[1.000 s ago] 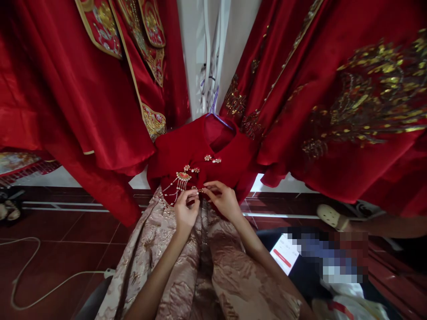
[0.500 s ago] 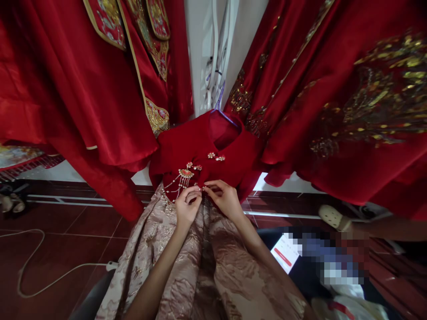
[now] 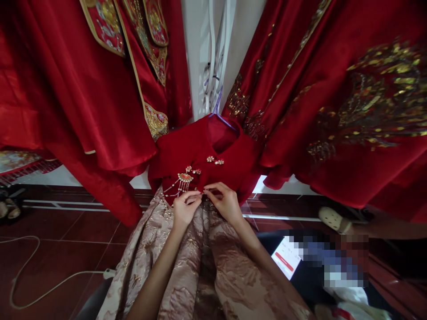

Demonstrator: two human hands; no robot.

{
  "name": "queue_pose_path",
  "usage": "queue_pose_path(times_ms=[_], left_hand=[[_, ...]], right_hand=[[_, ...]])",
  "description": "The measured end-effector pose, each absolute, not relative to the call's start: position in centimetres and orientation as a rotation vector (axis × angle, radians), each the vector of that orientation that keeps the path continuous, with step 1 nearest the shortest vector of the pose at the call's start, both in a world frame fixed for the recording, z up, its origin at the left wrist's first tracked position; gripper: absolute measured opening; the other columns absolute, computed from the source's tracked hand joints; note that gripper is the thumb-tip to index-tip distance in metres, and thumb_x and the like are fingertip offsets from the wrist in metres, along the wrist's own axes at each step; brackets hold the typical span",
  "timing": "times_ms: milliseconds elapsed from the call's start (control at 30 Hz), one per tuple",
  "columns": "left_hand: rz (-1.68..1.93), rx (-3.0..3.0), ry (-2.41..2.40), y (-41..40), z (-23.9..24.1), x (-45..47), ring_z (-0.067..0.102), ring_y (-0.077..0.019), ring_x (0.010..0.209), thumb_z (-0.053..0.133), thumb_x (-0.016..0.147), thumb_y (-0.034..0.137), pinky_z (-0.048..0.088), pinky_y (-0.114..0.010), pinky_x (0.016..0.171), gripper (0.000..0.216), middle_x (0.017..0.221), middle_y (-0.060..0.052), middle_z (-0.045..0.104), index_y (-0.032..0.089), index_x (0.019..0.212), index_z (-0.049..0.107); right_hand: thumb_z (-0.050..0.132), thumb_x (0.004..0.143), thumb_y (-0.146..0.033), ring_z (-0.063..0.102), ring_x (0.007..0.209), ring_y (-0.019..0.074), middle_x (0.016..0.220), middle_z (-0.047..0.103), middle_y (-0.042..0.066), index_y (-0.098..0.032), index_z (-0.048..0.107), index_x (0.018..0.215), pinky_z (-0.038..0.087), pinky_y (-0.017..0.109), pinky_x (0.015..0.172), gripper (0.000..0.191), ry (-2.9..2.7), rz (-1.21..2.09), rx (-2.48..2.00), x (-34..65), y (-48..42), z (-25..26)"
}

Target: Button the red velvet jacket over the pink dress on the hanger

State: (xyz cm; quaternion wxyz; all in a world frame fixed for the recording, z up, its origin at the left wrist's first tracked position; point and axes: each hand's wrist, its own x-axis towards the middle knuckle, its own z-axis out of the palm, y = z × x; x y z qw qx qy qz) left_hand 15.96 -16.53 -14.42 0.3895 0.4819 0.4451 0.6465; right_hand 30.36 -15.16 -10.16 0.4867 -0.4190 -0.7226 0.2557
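A short red jacket (image 3: 187, 146) hangs on a thin purple hanger (image 3: 216, 111), above a pinkish-gold brocade skirt (image 3: 187, 275). Beaded flower fasteners (image 3: 215, 160) and a fan-shaped pendant with bead strings (image 3: 184, 178) decorate its front. At the jacket's lower front edge, my left hand (image 3: 185, 209) pinches with thumb and forefinger. My right hand (image 3: 227, 203) pinches right beside it, the fingertips almost meeting. Between them is a small beaded fastener, largely covered by the fingers.
Red embroidered garments hang on the left (image 3: 113, 115) and right (image 3: 333, 155). A lit phone (image 3: 285, 258) lies at lower right on something dark. Beyond it is a person's foot in a pale clog (image 3: 333, 219). A white cable (image 3: 60, 280) runs over the tiled floor at left.
The view has shifted slightly, so the scene sits a little lower. Both hands keep pinching at the same spot, with the fingertips a touch closer together.
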Motion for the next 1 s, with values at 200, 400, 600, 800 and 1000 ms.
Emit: queue_pose_path(times_ms=[200, 400, 600, 800, 1000], left_hand=[[1.633, 1.569, 1.171, -16.3, -13.9, 14.6, 0.067, -0.0154, 0.074, 0.069, 0.073, 0.03, 0.057, -0.029, 0.072, 0.016, 0.084, -0.006, 0.071, 0.018, 0.082, 0.073], [1.593, 1.836, 1.24, -16.0, -14.0, 14.3, 0.064, -0.0143, 0.079, 0.064, 0.079, 0.029, 0.053, -0.029, 0.077, 0.012, 0.085, -0.004, 0.068, 0.022, 0.085, 0.071], [1.87, 1.384, 1.571, -16.2, -15.0, 14.2, 0.057, -0.0121, 0.076, 0.057, 0.084, 0.037, 0.05, -0.025, 0.067, 0.025, 0.095, -0.007, 0.057, 0.017, 0.098, 0.054], [2.117, 1.236, 1.657, -17.5, -14.4, 13.7, 0.054, -0.0128, 0.079, 0.05, 0.089, 0.031, 0.045, -0.025, 0.071, 0.017, 0.093, -0.005, 0.055, 0.018, 0.099, 0.05], [1.661, 1.832, 1.563, -17.8, -15.2, 15.3, 0.056, -0.0171, 0.085, 0.053, 0.085, 0.024, 0.048, -0.03, 0.075, 0.01, 0.091, -0.005, 0.06, 0.021, 0.091, 0.061]], right_hand=[[0.058, 0.084, -0.034, 0.064, 0.085, 0.0178, 0.094, 0.065, 0.006, -0.024, 0.069, 0.094, 0.057, 0.026, 0.064, 0.018, -1.773, 0.599, -1.007, 30.5, -15.1, -10.2], [0.054, 0.087, -0.032, 0.062, 0.087, 0.0162, 0.097, 0.061, 0.006, -0.024, 0.067, 0.096, 0.056, 0.025, 0.067, 0.018, -1.808, 0.538, -0.946, 30.3, -15.1, -10.9], [0.066, 0.073, -0.023, 0.051, 0.057, 0.0083, 0.105, 0.051, 0.006, -0.024, 0.059, 0.116, 0.053, 0.03, 0.067, 0.044, -1.876, 0.361, -1.21, 32.6, -14.1, -10.7], [0.064, 0.076, -0.03, 0.05, 0.056, 0.0079, 0.103, 0.058, 0.006, -0.023, 0.06, 0.109, 0.049, 0.028, 0.065, 0.034, -1.687, 0.262, -1.187, 36.0, -14.0, -7.3], [0.059, 0.08, -0.038, 0.059, 0.069, 0.0131, 0.086, 0.066, 0.005, -0.02, 0.061, 0.097, 0.045, 0.023, 0.054, 0.024, -1.719, 0.542, -1.13, 34.3, -14.3, -8.2]])
